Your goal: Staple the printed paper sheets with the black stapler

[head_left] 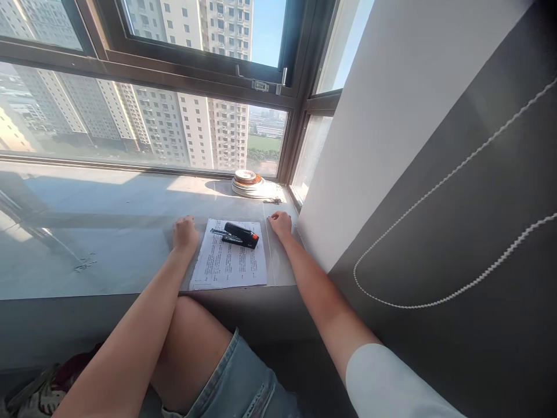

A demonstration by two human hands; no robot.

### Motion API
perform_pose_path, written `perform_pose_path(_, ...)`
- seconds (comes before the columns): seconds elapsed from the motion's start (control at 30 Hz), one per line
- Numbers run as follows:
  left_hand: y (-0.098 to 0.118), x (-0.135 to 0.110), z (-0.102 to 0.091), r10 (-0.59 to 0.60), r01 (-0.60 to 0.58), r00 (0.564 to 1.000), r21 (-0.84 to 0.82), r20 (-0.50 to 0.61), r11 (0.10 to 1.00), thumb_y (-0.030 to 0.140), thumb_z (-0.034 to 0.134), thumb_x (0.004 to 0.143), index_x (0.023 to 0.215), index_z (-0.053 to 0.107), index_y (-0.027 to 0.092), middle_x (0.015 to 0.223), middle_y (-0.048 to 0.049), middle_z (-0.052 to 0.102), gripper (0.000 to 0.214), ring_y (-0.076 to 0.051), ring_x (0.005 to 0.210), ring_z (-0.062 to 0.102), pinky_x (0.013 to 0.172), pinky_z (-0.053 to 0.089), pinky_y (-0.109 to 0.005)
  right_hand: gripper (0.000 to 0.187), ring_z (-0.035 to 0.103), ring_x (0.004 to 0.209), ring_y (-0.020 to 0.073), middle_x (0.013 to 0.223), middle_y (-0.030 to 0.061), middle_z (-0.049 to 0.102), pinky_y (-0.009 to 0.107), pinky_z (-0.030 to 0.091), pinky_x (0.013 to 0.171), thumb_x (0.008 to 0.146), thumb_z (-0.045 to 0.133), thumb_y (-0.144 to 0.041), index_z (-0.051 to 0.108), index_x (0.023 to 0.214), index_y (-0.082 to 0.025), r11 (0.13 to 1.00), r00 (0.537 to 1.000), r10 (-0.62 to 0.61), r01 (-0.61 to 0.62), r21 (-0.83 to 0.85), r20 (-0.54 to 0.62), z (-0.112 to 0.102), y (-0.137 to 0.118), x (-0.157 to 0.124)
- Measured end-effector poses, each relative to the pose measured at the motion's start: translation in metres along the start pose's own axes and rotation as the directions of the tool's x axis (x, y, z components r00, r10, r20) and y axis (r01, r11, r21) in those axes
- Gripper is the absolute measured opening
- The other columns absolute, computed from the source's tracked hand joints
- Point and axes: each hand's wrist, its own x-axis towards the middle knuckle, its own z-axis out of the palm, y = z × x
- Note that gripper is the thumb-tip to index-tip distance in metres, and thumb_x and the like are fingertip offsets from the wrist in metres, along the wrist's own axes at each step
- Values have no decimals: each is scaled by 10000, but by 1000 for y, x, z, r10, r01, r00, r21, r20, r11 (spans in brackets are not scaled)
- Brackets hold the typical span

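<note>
A printed sheet of paper point(229, 264) lies on the wide window sill point(108, 232), with a black and orange stapler point(237, 234) resting on its upper part. My left hand point(184, 232) sits on the sill just left of the paper, fingers curled under into a loose fist with nothing seen in it. My right hand point(280, 223) rests on the sill to the right of the paper, fingers curled down; a tiny dark thing may be at its fingertips, but it is too small to name.
A stack of tape rolls point(248, 183) stands at the back right corner of the sill by the window. A beaded blind cord point(456, 232) hangs on the grey wall to the right. My bare knee and denim shorts are below the sill.
</note>
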Motion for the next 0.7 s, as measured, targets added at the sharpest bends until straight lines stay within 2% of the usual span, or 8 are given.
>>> perform_pose_path(0.2,3,-24,-18,-16,11,996,-60,-89,998,72,422,888,1220,668,141,1173,-201,663,419,-357,1143,594,963,484,-456,374,662,909,258,754,18,670,334,533,749,794,644,-189,683,1165,-211,999,998,-47,48,23,-32,-1,-1,-6)
perform_pose_path(0.3,15,-34,-28,1,-15,992,-110,-126,994,105,414,932,1191,669,160,1198,-190,649,368,-337,1056,631,896,503,-433,380,647,911,265,742,19,648,327,513,723,781,622,-188,674,1156,-209,995,992,-84,89,48,-90,-2,-4,-11)
perform_pose_path(0.4,35,-43,-34,20,-50,989,-197,-148,979,136,454,945,1133,678,166,1184,-170,653,294,-295,940,663,848,510,-398,310,639,848,239,752,18,648,322,500,744,857,592,-264,668,1152,-203,984,981,-129,145,107,-145,-5,-15,-20)
perform_pose_path(0.5,56,-54,-33,44,-100,984,-339,-170,936,170,489,959,1074,692,172,1094,-138,684,233,-244,821,681,817,510,-360,345,625,783,182,861,17,683,290,493,747,945,562,-446,652,1185,-216,925,957,-286,289,248,-50,-7,-33,-33)
perform_pose_path(0.57,66,-61,-29,79,-143,982,-407,-170,902,199,494,973,1049,706,184,1042,-118,710,226,-230,780,685,788,506,-340,407,627,821,163,994,32,702,271,492,746,982,508,-538,656,1200,-228,846,892,-446,392,363,76,-8,-44,-44)
perform_pose_path(0.63,70,-65,-25,126,-181,980,-427,-154,886,219,499,977,1060,725,195,1008,-108,735,242,-236,784,687,764,498,-330,434,632,894,162,1092,44,700,268,495,771,998,482,-563,668,1214,-235,764,793,-586,470,441,169,-8,-51,-53)
perform_pose_path(0.7,67,-66,-23,169,-209,977,-410,-132,888,236,494,983,1094,745,196,997,-109,750,277,-244,792,682,763,492,-329,452,635,933,169,1133,51,697,276,503,809,955,577,-562,663,1255,-235,697,686,-691,551,459,227,-7,-54,-61)
